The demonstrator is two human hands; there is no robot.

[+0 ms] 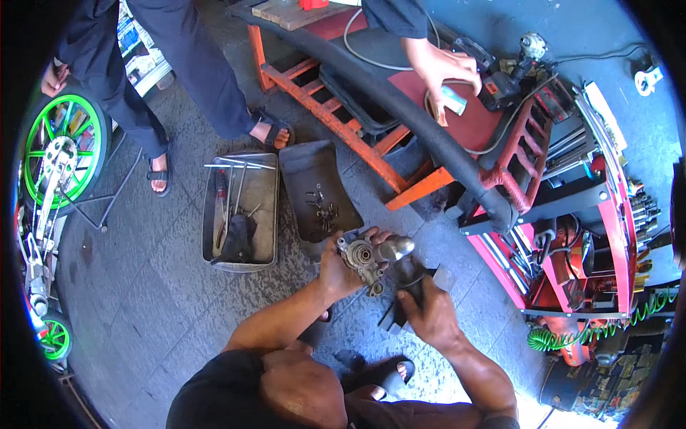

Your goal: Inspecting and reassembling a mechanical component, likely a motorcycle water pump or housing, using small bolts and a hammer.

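Near the middle, my left hand is closed round a grey cast-metal engine part with a round ringed opening facing up. A rounded silver piece lies against its right side; whether the two are joined I cannot tell. Just right of it, my right hand is closed, thumb bent inward, at a dark rounded object whose kind is unclear. Below and beside that hand is a black blocky thing, partly covered by my fingers.
A metal tray holds tools; a dark bin holds small bolts. Another person's hand holds a small pale-blue packet above an orange-framed bench. A red tool rack stands right, a green-rimmed wheel left.
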